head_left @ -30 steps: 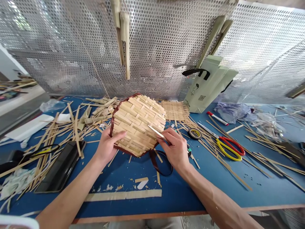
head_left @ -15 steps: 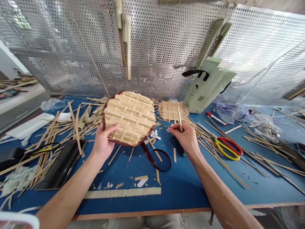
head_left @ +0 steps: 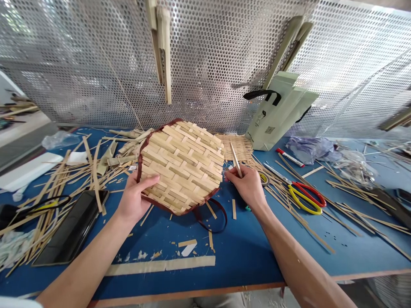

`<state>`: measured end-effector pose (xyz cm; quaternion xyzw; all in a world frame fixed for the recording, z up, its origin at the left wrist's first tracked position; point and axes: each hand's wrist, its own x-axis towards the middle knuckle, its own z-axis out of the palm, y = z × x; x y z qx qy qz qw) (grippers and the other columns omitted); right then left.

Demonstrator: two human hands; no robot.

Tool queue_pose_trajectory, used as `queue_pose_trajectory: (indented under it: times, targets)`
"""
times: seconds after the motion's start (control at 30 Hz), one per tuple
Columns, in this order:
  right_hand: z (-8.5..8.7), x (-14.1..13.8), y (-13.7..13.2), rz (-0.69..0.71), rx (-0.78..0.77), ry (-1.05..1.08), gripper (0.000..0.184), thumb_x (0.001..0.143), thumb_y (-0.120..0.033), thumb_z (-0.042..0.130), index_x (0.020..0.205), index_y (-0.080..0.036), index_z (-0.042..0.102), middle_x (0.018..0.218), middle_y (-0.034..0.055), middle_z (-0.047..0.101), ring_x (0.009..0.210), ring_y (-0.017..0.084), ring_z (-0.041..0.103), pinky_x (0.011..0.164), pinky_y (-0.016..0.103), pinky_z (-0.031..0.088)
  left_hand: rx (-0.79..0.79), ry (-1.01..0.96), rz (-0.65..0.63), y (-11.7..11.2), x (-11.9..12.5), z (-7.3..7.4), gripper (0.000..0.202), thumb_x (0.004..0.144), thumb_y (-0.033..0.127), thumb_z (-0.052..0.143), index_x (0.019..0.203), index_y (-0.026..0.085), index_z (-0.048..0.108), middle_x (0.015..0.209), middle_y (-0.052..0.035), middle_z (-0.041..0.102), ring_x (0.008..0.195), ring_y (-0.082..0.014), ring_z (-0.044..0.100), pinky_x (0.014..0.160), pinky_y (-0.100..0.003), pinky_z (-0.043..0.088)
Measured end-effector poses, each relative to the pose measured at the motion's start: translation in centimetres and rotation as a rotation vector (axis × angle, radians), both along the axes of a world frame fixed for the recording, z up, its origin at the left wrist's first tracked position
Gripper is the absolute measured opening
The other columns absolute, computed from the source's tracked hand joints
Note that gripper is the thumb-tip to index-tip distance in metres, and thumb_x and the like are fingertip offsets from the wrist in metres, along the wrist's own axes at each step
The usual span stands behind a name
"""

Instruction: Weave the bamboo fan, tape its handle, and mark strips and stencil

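A round woven bamboo piece (head_left: 181, 164) with a dark red-brown edging strip is held tilted above the blue table (head_left: 250, 252). My left hand (head_left: 135, 199) grips its lower left rim, thumb on top. The loose end of the edging strip (head_left: 213, 216) curls down onto the table. My right hand (head_left: 247, 186) is just right of the piece, fingers pinched on a thin bamboo sliver (head_left: 236, 164) that points up and away.
Red and yellow scissors (head_left: 305, 196) and a tape roll lie right of my right hand. Several bamboo strips (head_left: 64, 179) litter the left side beside a black tray (head_left: 70, 229). A flat woven mat (head_left: 237, 147) and green bag (head_left: 279, 113) stand behind, against perforated metal.
My right hand drew the sliver away from the woven piece and stood it upright. The left hand shifted the piece left, then tilted it back toward the centre.
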<state>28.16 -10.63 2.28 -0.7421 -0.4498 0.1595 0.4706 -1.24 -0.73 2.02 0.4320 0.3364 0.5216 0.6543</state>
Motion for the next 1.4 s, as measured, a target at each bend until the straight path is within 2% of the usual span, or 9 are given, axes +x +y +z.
queue_pose_trajectory:
  times: [0.1,0.17,0.27,0.37,0.47,0.57,0.8,1.1,1.4]
  targets:
    - [0.1,0.0,-0.2,-0.035,0.018,-0.018,0.028,0.078,-0.04,0.079,0.066,-0.023,0.061,0.057,-0.0033,0.056,0.058,0.015,0.044,0.058,0.032,0.034,0.005,0.027,0.01,0.0,0.0,-0.2,0.037,0.063,0.041,0.097,0.095,0.028,0.084,0.106,-0.0089,0.086,0.12,-0.0438,0.076,0.098,-0.053,0.069]
    - [0.2,0.0,-0.3,0.01,0.063,-0.029,0.014,0.077,-0.033,0.075,0.079,-0.021,0.069,0.069,-0.0015,0.064,0.062,0.016,0.048,0.062,0.032,0.038,0.002,0.041,0.02,0.0,-0.1,-0.3,0.034,0.064,0.043,0.097,0.093,0.03,0.083,0.106,-0.0086,0.086,0.124,-0.0449,0.075,0.099,-0.054,0.069]
    - [0.5,0.0,-0.4,0.097,0.039,0.013,0.024,0.081,-0.036,0.071,0.098,-0.02,0.078,0.082,0.0021,0.073,0.065,0.017,0.052,0.064,0.033,0.041,-0.009,0.046,0.014,-0.1,-0.2,-0.1,0.036,0.065,0.042,0.098,0.096,0.031,0.083,0.111,-0.008,0.085,0.129,-0.0455,0.072,0.1,-0.054,0.069]
    - [0.8,-0.3,-0.6,0.092,-0.027,0.064,0.023,0.082,-0.044,0.074,0.082,-0.021,0.07,0.057,-0.0044,0.054,0.057,0.016,0.043,0.057,0.031,0.033,-0.029,0.042,0.012,-0.1,-0.3,0.1,0.042,0.066,0.037,0.098,0.105,0.033,0.083,0.116,-0.0061,0.085,0.131,-0.0439,0.072,0.099,-0.052,0.069]
    - [1.1,-0.5,-0.6,0.054,0.051,0.026,0.025,0.074,-0.029,0.075,0.07,-0.024,0.05,0.06,-0.0081,0.042,0.058,0.012,0.034,0.057,0.029,0.029,-0.029,0.04,0.01,0.0,-0.3,0.3,0.043,0.066,0.036,0.098,0.106,0.033,0.083,0.117,-0.0058,0.085,0.128,-0.0436,0.073,0.094,-0.051,0.071]
    - [1.2,-0.7,-0.6,0.078,0.111,0.018,0.024,0.071,-0.022,0.072,0.068,-0.024,0.047,0.064,-0.0072,0.044,0.061,0.012,0.035,0.058,0.028,0.03,-0.012,0.058,-0.013,0.0,-0.4,0.2,0.037,0.068,0.039,0.097,0.102,0.031,0.084,0.118,-0.0075,0.085,0.126,-0.0444,0.073,0.09,-0.05,0.071]
    - [0.8,-0.8,-0.6,0.126,0.041,0.117,0.025,0.077,-0.042,0.083,0.075,-0.02,0.071,0.065,-0.0004,0.063,0.059,0.016,0.05,0.055,0.03,0.039,-0.001,0.052,-0.015,0.1,-0.4,0.1,0.032,0.067,0.039,0.097,0.095,0.03,0.086,0.114,-0.009,0.085,0.119,-0.0427,0.076,0.086,-0.048,0.071]
    - [0.8,-0.9,-0.5,0.205,0.075,0.197,0.018,0.078,-0.034,0.079,0.088,-0.02,0.075,0.077,0.002,0.075,0.068,0.021,0.068,0.067,0.034,0.053,-0.018,0.025,-0.023,0.2,-0.5,0.1,0.031,0.065,0.037,0.099,0.093,0.029,0.086,0.109,-0.0089,0.086,0.116,-0.0408,0.078,0.088,-0.045,0.071]
    - [1.0,-0.8,-0.8,0.153,0.169,0.34,0.029,0.076,-0.034,0.087,0.088,-0.024,0.062,0.057,-0.011,0.044,0.053,0.01,0.033,0.053,0.027,0.028,-0.04,-0.028,0.011,0.2,-0.3,0.2,0.037,0.062,0.03,0.099,0.095,0.02,0.086,0.103,-0.0083,0.087,0.102,-0.0351,0.081,0.096,-0.045,0.067]
